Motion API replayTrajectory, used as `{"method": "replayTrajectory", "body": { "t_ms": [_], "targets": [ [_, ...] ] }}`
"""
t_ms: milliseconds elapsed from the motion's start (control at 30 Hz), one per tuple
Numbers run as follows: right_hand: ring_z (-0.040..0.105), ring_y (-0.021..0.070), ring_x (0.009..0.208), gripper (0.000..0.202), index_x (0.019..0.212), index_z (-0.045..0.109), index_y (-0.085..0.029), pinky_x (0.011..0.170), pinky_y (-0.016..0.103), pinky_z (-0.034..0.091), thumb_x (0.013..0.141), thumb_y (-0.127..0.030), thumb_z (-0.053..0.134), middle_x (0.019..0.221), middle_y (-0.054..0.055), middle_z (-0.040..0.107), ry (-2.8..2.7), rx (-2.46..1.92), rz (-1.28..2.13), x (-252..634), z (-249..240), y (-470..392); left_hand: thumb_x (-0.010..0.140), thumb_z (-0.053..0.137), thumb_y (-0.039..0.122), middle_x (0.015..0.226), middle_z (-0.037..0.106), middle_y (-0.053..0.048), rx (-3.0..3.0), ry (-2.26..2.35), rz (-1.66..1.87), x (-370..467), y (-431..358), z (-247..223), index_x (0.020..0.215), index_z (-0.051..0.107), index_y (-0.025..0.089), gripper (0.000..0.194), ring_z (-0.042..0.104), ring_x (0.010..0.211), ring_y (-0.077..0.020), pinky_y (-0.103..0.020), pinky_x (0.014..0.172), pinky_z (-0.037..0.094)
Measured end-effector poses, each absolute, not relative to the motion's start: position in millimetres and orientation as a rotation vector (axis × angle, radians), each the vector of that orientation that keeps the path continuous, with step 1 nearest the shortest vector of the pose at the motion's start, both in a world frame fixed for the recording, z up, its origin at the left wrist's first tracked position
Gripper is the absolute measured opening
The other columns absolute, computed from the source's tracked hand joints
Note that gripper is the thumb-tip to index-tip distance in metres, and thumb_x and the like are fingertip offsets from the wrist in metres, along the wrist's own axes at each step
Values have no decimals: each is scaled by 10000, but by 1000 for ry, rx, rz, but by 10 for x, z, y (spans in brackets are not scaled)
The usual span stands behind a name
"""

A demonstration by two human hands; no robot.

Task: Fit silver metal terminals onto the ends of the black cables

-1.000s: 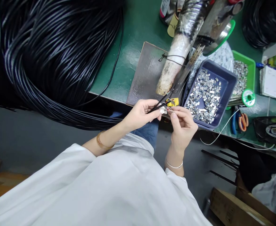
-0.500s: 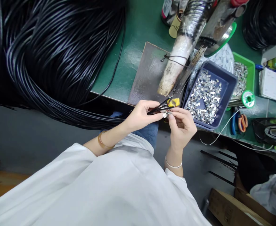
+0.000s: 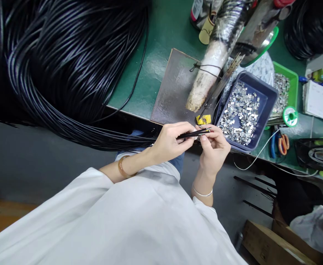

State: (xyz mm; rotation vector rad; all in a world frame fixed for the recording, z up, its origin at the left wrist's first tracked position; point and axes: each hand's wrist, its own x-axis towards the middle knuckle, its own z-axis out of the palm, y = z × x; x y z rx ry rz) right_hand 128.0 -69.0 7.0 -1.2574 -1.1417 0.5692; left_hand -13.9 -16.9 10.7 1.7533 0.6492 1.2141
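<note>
Several black cable ends run between the fingers of my left hand, which is closed around them. The tips of the cables reach over to my right hand, whose thumb and fingers pinch at those ends; any small part between them is too hidden to make out. From my left hand the cables trail back to a large black cable bundle on the bench. Just beyond my fingertips lies a small yellow block at the bench edge. To the right stands a dark blue bin of small metal clips.
A wrapped white tube and a metal bar slant over a brown board. Right of the bins are a green tray, a solder spool and orange-handled pliers. A person sits at lower right.
The cable ends, spread apart before, now lie together in a tighter bunch. My left hand has turned and shifted slightly right and down, while my right hand stays near the tips.
</note>
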Motion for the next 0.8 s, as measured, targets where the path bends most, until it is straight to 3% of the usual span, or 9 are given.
{"method": "replayTrajectory", "body": {
  "t_ms": [167, 267, 467, 600, 800],
  "targets": [
    [692, 120, 845, 46, 744, 701, -222, 753, 264, 588, 771, -201, 733, 899, -5, 709, -974, -1138, 836, 1269, 25, -642, 837, 638, 127, 761, 633, -10, 1494, 596, 1116, -148, -177, 97, 796, 615, 131, 48, 569, 684, -80, -182, 654, 461],
    [695, 126, 846, 82, 707, 685, -213, 763, 279, 598, 763, -236, 741, 892, -4, 707, -916, -1107, 939, 1240, 0, -629, 833, 690, 208, 703, 584, 14, 1210, 513, 978, -167, -153, 94, 802, 595, 142, 120, 555, 635, -75, -183, 615, 462],
    [728, 145, 886, 44, 859, 719, -220, 803, 331, 627, 855, -188, 688, 975, 15, 708, -1091, -1321, 395, 1152, 90, -646, 807, 739, 259, 539, 520, 50, 917, 576, 806, -194, -54, 86, 749, 652, 121, 173, 431, 487, -37, -180, 506, 360],
    [738, 150, 874, 135, 980, 687, -243, 766, 350, 652, 936, -181, 575, 980, 10, 714, -1138, -1294, 165, 1176, 138, -666, 744, 753, 188, 618, 580, 34, 939, 618, 887, -146, -1, 60, 742, 707, 117, 85, 457, 555, -41, -186, 562, 380],
    [730, 153, 875, 185, 974, 673, -255, 759, 338, 639, 850, -118, 681, 961, -3, 740, -1425, -1320, -41, 1214, 62, -693, 691, 726, 153, 597, 520, 40, 1081, 683, 945, -96, 38, 55, 668, 670, 122, 69, 394, 562, -49, -197, 537, 319]
  ]
}}
